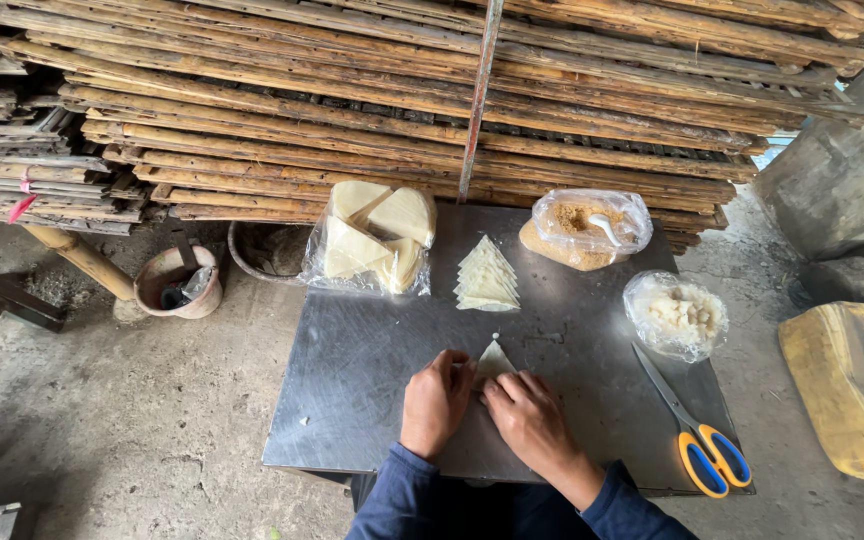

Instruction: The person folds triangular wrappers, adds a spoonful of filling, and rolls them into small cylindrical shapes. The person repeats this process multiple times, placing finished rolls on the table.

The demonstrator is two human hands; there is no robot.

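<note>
Both my hands rest on a metal table [352,400], pressing a pale triangular wrapper [494,358] between their fingertips. My left hand [435,400] covers its left side and my right hand [530,420] lies over its lower right part. Only the wrapper's upper tip shows. Farther back on the table sits a fanned stack of cut triangular wrappers [486,276]. A clear plastic bag of larger folded wrappers [372,240] lies at the back left.
A bag-lined bowl of brown crumbly filling with a spoon [587,228] and a bag of white lumps [674,314] stand at the right. Scissors with blue and orange handles [697,435] lie near the right edge. Stacked bamboo racks [402,100] rise behind; a small bucket [177,282] is on the floor.
</note>
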